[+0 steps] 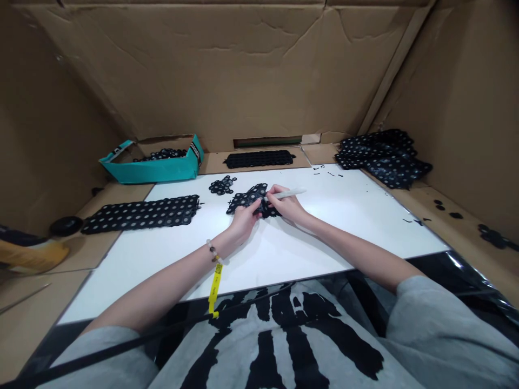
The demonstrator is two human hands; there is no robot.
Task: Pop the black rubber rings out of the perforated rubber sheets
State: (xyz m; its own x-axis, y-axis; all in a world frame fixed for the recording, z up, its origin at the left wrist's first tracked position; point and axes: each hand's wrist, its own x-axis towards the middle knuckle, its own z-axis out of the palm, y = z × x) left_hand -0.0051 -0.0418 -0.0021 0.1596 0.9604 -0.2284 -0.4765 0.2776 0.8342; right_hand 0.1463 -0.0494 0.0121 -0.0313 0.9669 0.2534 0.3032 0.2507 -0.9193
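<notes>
My left hand (243, 222) pinches a black sheet with rows of pale round spots (246, 198) over the middle of the white board (324, 243). A slim white pen-like tool (292, 192) is gripped in my right hand (286, 205). Its tip points at the sheet, close to my left thumb; whether it touches cannot be made out. Part of the sheet is hidden behind my fingers. Just beyond it on the board lies a small pile of loose black rings (222, 185).
At the back left stands a teal box (158, 172) holding black rings. Spotted sheets lie at left (146, 213) and back (259, 158), with a heap (383, 154) at right. Black scraps (456, 215) lie rightward. A yellow container (32, 254) stands at left. Cardboard walls (251, 81) enclose the workspace.
</notes>
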